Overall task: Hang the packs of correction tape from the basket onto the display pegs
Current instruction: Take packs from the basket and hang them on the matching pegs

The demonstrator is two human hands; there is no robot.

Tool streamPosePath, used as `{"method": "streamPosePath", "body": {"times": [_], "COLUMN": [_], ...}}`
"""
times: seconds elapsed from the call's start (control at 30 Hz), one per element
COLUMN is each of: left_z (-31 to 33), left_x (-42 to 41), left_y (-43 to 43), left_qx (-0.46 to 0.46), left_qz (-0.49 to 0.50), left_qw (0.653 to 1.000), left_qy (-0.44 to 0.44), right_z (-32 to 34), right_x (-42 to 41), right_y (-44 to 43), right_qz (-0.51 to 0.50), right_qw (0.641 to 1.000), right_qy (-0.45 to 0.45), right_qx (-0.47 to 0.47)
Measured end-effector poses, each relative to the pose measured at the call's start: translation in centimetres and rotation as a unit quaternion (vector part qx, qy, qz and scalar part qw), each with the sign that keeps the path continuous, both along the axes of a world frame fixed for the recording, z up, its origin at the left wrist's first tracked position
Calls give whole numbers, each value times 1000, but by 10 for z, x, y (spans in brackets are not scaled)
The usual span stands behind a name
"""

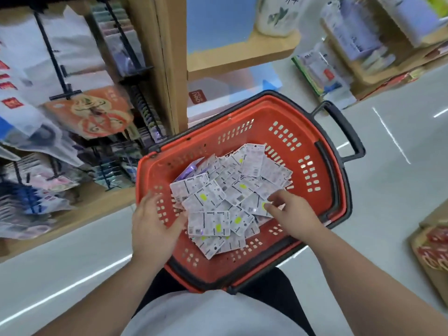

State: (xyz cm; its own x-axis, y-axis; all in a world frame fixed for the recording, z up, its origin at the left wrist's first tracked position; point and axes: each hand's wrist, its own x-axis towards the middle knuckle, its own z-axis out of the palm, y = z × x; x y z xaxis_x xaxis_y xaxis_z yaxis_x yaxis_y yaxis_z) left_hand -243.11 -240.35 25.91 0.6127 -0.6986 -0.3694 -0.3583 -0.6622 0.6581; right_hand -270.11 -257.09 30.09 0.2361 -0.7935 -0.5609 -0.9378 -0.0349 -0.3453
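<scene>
Red plastic basket [312, 132] sits on the floor, holding a loose heap of correction tape packs [228, 192]. At 9 o'clock of the heap, the left hand [155, 221] lies spread, touching its edge; at 3 o'clock, the right hand [291, 212] pinches 1 pack. Display pegs [52, 57] stand at 10 o'clock.

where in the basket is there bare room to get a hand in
Bare floor of the basket shows along the far wall beyond the packs, and at the near right corner below the right hand. The middle is crowded with overlapping packs; the left hand covers the left edge.
</scene>
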Motion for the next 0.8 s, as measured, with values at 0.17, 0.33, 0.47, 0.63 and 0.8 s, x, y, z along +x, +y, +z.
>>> {"method": "streamPosePath", "body": {"times": [0.17, 0.33, 0.47, 0.63, 0.8], "left_z": [-15, -21, -24, -32, -24], "left_x": [-17, -31, -35, -33, -50], "left_y": [-5, -11, -18, -14, -27], "left_qx": [1, 18, 27, 25, 7], "left_qz": [58, 108, 116, 88, 65], "left_qw": [997, 988, 982, 981, 968], "left_qy": [-48, -110, -146, -170, -241], "right_z": [-53, -101, -126, -134, -114], "right_x": [10, 27, 36, 37, 30], "right_y": [-79, -134, -149, -146, -135], "right_qz": [-7, -52, -49, -110, -30], "right_qw": [999, 991, 982, 968, 986], "right_qy": [-22, -51, -76, -128, -136], "right_qx": [29, 114, 163, 184, 93]}}
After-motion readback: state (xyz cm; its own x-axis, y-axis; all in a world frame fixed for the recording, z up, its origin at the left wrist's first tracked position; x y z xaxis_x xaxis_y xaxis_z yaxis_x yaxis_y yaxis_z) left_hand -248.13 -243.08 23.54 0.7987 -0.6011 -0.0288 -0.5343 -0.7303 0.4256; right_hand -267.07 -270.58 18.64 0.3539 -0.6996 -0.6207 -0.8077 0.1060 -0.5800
